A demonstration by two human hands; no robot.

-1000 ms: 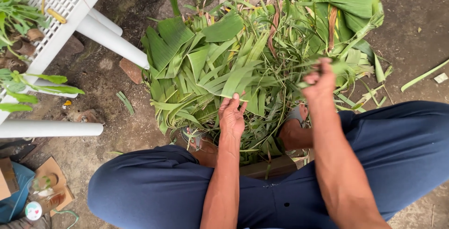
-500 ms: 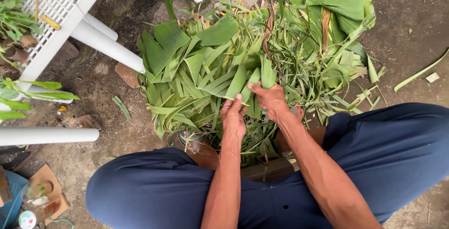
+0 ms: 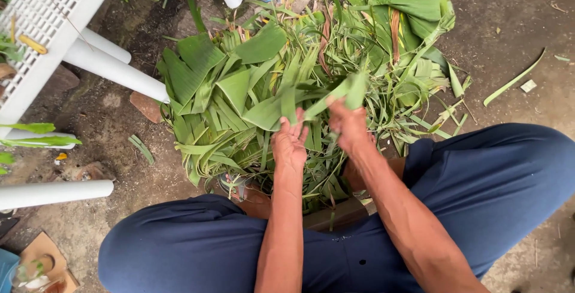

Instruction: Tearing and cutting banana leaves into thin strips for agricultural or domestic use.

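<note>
Illumination is soft, even daylight with no hard-edged shadows; only faint shading lies under the leaf pile (image 3: pixel 287 89) and beneath the white table (image 3: pixel 54 23). The white table legs (image 3: pixel 114 68) are the brightest surfaces and approach overexposure, and the broad leaves show a mild sheen without strong glare. Focus is sharp across the centre, with slight motion blur on the leaf strip (image 3: pixel 338 92) held at the right hand (image 3: pixel 349 126) and mild wide-angle stretching toward the frame edges.

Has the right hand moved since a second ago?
Yes. The right hand came back from the pile's far right side toward the left hand, over the leaf pile.
</note>
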